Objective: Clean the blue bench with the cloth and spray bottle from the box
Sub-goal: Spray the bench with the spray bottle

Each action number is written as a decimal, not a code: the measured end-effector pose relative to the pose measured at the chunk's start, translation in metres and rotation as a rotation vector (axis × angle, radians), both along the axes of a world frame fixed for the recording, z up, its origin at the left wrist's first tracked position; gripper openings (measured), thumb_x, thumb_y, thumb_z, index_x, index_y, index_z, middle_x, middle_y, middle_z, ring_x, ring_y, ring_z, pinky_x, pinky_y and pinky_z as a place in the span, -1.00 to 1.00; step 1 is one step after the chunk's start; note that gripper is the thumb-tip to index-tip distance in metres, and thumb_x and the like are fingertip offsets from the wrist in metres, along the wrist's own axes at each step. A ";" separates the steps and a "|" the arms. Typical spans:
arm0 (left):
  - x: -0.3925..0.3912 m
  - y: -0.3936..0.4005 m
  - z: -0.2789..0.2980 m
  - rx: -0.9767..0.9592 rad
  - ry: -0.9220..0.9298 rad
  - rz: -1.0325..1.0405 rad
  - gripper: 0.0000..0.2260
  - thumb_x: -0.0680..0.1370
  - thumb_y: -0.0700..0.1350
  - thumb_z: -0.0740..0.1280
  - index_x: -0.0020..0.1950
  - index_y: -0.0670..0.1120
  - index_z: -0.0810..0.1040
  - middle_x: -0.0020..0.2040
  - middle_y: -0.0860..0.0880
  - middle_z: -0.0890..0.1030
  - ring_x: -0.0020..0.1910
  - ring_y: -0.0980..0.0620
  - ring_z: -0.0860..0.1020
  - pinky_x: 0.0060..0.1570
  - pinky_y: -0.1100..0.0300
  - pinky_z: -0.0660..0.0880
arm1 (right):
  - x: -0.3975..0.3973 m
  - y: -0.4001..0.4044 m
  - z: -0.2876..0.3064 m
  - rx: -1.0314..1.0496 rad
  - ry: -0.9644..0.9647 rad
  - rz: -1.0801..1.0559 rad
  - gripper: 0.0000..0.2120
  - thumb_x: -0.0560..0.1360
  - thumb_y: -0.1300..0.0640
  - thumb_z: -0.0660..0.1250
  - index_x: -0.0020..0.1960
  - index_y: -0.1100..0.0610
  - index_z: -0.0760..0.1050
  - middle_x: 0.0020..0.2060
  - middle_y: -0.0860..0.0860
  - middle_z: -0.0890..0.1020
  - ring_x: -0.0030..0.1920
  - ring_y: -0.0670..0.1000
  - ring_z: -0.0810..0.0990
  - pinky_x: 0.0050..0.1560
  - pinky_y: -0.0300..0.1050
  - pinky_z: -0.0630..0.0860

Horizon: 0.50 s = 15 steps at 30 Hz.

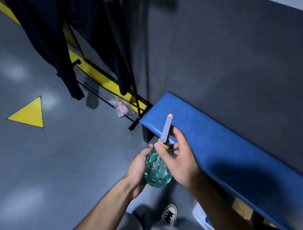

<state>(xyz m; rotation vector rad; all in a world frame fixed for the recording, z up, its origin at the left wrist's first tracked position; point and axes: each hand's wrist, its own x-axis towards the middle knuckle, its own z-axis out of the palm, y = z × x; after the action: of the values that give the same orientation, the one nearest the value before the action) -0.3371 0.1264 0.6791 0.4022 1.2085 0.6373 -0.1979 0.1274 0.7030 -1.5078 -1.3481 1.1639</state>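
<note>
The blue bench (217, 143) runs along the grey wall from the middle toward the lower right. In front of its near end I hold a green faceted spray bottle (158, 171). My left hand (138, 168) cups the bottle's body from the left. My right hand (178, 158) wraps its neck at the pump head, and a long grey nozzle (166, 128) with a pink tip points up and away over the bench's end. No cloth shows.
A black rack (139, 103) with dark garments hanging stands left of the bench. A clear bag with pink contents (121, 107) lies at its foot. A yellow triangle (29, 114) marks the floor. A cardboard box (243, 211) and a white object (204, 222) sit under the bench, near my shoe (170, 213).
</note>
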 end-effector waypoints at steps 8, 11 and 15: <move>-0.030 0.098 -0.048 -0.132 0.147 0.006 -0.62 0.60 0.06 0.22 0.15 -0.14 0.71 0.03 -0.21 0.76 -0.03 -0.20 0.73 0.11 -0.08 0.66 | -0.063 0.110 -0.046 -0.170 -0.102 -0.317 -0.72 0.43 -0.28 0.33 -0.19 -0.08 0.45 -0.32 -0.26 0.60 -0.30 -0.26 0.56 -0.30 -0.45 0.37; -0.042 0.123 -0.076 -0.199 0.207 -0.039 -0.70 0.52 0.08 0.27 -0.05 -0.05 0.73 -0.04 -0.22 0.77 -0.10 -0.21 0.74 0.13 -0.19 0.67 | -0.079 0.143 -0.083 -0.263 -0.131 -0.364 -0.70 0.52 -0.12 0.31 -0.26 0.05 0.37 -0.41 -0.06 0.45 -0.35 -0.06 0.48 -0.25 -0.09 0.43; -0.054 0.148 -0.109 -0.262 0.240 -0.093 -0.69 0.48 0.10 0.27 -0.15 -0.03 0.75 -0.04 -0.21 0.78 0.01 -0.28 0.74 0.20 -0.30 0.62 | -0.095 0.167 -0.120 -0.402 -0.035 -0.545 -0.76 0.41 -0.05 0.26 -0.30 0.08 0.33 -0.41 -0.03 0.41 -0.34 0.10 0.41 -0.21 0.08 0.40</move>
<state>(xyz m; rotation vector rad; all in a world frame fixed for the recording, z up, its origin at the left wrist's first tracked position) -0.3914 0.2744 0.5696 0.3174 1.4720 0.3499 -0.2933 0.2942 0.5827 -2.0239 -0.6640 1.0847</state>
